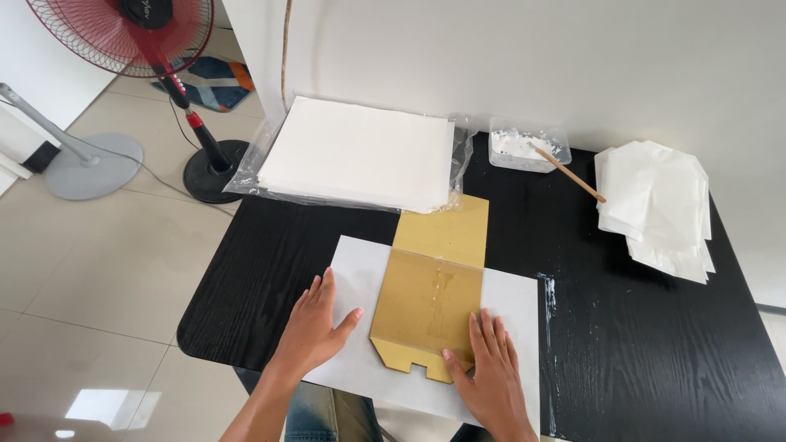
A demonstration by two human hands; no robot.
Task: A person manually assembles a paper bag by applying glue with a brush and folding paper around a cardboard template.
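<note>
A flat golden-brown cardboard template (432, 282) lies on a white paper sheet (359, 278) on the black wooden table (622, 327). My left hand (315, 327) rests flat on the white sheet just left of the cardboard, fingers spread. My right hand (490, 368) lies flat at the lower right corner of the cardboard, fingers over its edge and over the paper. Neither hand grips anything.
A stack of white sheets (360, 151) in clear plastic lies at the table's back. A clear tub of white paste (528, 147) with a wooden stick (571, 173) stands behind. Folded white papers (659, 209) pile at right. A red fan (151, 49) and a grey stand (82, 164) are on the tiled floor.
</note>
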